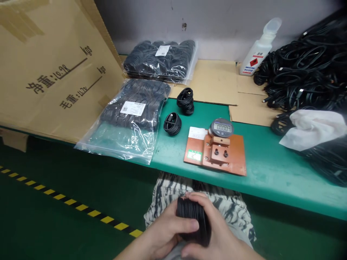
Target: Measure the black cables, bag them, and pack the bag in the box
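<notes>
Low over my lap, my left hand (173, 225) and my right hand (214, 220) are both closed round a thick bundle of coiled black cables (191, 213). The left thumb presses across its near face, while the right fingers wrap its top and right side. Part of the bundle is hidden by the fingers. On the green bench beyond lie a small coiled cable (172, 124) with its plug showing and a second group of coiled cables (185, 101). Right of them is a digital gauge (221, 127) on an orange-brown fixture plate (237, 155), its display apparently at zero.
Two clear bags of coiled cables, the near bag (132, 117) and the far bag (162, 59), lie beside a large carton (54, 65). A flip-top bottle (256, 54), a heap of loose black cables (300, 68) and a white cloth (314, 128) are on the right.
</notes>
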`<state>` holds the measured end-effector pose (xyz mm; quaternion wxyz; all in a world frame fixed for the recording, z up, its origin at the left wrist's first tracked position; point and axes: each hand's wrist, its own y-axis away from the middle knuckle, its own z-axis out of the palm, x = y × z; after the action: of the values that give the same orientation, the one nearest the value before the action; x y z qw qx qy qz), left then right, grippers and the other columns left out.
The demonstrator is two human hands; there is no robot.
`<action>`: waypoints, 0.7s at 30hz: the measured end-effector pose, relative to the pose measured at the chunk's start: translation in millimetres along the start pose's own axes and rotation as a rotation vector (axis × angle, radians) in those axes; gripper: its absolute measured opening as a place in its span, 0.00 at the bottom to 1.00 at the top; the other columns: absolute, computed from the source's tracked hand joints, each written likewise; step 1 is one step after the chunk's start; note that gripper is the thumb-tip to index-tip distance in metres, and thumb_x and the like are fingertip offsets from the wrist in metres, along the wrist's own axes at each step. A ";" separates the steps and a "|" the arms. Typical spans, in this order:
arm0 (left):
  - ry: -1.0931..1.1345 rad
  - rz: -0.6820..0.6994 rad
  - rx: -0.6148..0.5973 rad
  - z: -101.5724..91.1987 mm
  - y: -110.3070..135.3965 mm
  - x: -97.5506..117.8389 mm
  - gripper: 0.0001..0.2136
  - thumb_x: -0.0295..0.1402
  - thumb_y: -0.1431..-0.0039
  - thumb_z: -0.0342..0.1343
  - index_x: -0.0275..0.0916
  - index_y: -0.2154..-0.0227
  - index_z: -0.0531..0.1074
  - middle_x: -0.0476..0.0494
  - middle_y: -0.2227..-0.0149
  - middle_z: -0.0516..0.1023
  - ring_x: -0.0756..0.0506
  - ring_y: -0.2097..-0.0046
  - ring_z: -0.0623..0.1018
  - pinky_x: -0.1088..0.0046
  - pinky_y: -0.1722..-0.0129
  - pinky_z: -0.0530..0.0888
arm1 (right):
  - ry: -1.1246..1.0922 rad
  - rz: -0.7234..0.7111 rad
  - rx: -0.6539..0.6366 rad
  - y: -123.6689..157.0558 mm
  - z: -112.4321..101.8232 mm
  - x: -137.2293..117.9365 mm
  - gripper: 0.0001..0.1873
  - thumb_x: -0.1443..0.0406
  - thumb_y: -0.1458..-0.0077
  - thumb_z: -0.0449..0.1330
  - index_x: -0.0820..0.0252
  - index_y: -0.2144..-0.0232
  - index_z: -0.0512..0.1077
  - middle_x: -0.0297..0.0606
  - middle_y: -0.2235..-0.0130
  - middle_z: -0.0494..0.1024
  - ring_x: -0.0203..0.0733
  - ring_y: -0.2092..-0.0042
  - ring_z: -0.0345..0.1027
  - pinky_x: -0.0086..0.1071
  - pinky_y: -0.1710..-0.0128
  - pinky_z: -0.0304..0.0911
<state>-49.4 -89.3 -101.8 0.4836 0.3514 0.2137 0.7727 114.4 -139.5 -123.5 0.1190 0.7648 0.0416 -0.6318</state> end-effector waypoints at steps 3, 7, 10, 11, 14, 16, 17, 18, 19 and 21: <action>-0.001 0.002 0.033 1.9 -2.0 0.3 0.23 0.26 0.62 0.74 0.35 0.58 0.79 0.42 0.64 0.81 0.43 0.61 0.80 0.69 0.60 0.75 | -0.060 0.004 -0.009 -2.5 -1.7 -0.4 0.52 0.53 0.66 0.78 0.55 0.41 0.61 0.50 0.41 0.67 0.62 0.39 0.62 0.53 0.39 0.60; 0.027 -0.011 0.049 -2.6 -2.5 -1.9 0.20 0.24 0.60 0.72 0.35 0.60 0.79 0.42 0.65 0.82 0.44 0.62 0.80 0.70 0.60 0.75 | -0.121 0.011 0.006 1.5 -1.2 6.1 0.56 0.52 0.69 0.79 0.53 0.40 0.59 0.49 0.39 0.65 0.63 0.37 0.59 0.53 0.37 0.57; 0.031 -0.016 0.053 -4.9 -2.3 -3.7 0.21 0.24 0.61 0.72 0.35 0.60 0.79 0.41 0.64 0.83 0.43 0.61 0.81 0.69 0.60 0.75 | -0.110 0.063 0.008 3.7 0.6 9.3 0.56 0.51 0.67 0.78 0.52 0.39 0.57 0.49 0.38 0.63 0.62 0.37 0.59 0.53 0.37 0.57; 0.024 -0.016 0.062 -4.5 -2.6 -4.1 0.21 0.24 0.62 0.73 0.35 0.60 0.79 0.41 0.64 0.82 0.42 0.61 0.81 0.69 0.60 0.75 | -0.085 0.079 -0.001 3.6 1.0 9.6 0.56 0.51 0.67 0.78 0.52 0.39 0.57 0.50 0.38 0.62 0.63 0.37 0.58 0.54 0.37 0.57; 0.009 -0.009 0.065 -0.4 -5.2 -4.8 0.22 0.25 0.63 0.74 0.34 0.60 0.79 0.40 0.65 0.82 0.42 0.61 0.80 0.68 0.59 0.75 | 0.014 0.091 -0.032 2.9 1.6 10.0 0.57 0.49 0.65 0.77 0.55 0.38 0.54 0.53 0.38 0.62 0.66 0.37 0.58 0.57 0.38 0.57; 0.017 0.001 0.035 2.8 -7.2 -5.1 0.22 0.25 0.63 0.75 0.34 0.60 0.79 0.40 0.65 0.82 0.43 0.61 0.80 0.69 0.60 0.75 | 0.057 0.079 -0.039 3.1 2.1 11.0 0.56 0.48 0.63 0.76 0.55 0.38 0.54 0.54 0.39 0.62 0.66 0.38 0.59 0.57 0.40 0.59; 0.025 0.004 0.021 4.0 -8.1 -5.3 0.22 0.26 0.63 0.75 0.34 0.60 0.79 0.40 0.65 0.82 0.43 0.61 0.80 0.69 0.60 0.75 | 0.070 0.069 -0.038 3.4 2.5 11.7 0.55 0.48 0.62 0.76 0.55 0.39 0.54 0.54 0.40 0.63 0.65 0.39 0.60 0.57 0.40 0.60; 0.032 0.004 0.011 4.7 -8.8 -5.5 0.22 0.26 0.63 0.75 0.34 0.60 0.79 0.40 0.65 0.82 0.44 0.61 0.80 0.70 0.60 0.75 | 0.079 0.058 -0.031 3.8 3.0 12.5 0.53 0.48 0.61 0.75 0.55 0.39 0.54 0.54 0.40 0.63 0.65 0.39 0.61 0.56 0.41 0.61; 0.035 -0.001 0.004 5.0 -9.3 -5.7 0.22 0.26 0.62 0.75 0.34 0.60 0.80 0.40 0.65 0.81 0.44 0.62 0.80 0.70 0.61 0.75 | 0.086 0.045 -0.024 4.1 3.5 13.3 0.52 0.48 0.60 0.75 0.55 0.39 0.55 0.53 0.41 0.64 0.65 0.39 0.61 0.56 0.41 0.61; 0.028 -0.014 -0.003 4.0 -10.0 -6.2 0.22 0.26 0.62 0.75 0.33 0.60 0.80 0.40 0.66 0.81 0.44 0.62 0.80 0.70 0.61 0.75 | 0.098 0.021 -0.010 4.3 3.6 14.7 0.53 0.48 0.59 0.74 0.54 0.38 0.54 0.54 0.40 0.63 0.65 0.38 0.60 0.57 0.40 0.60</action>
<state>-38.7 -90.5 -107.9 0.4865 0.3383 0.2217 0.7744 114.8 -145.8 -137.9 0.1272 0.7945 0.0427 -0.5923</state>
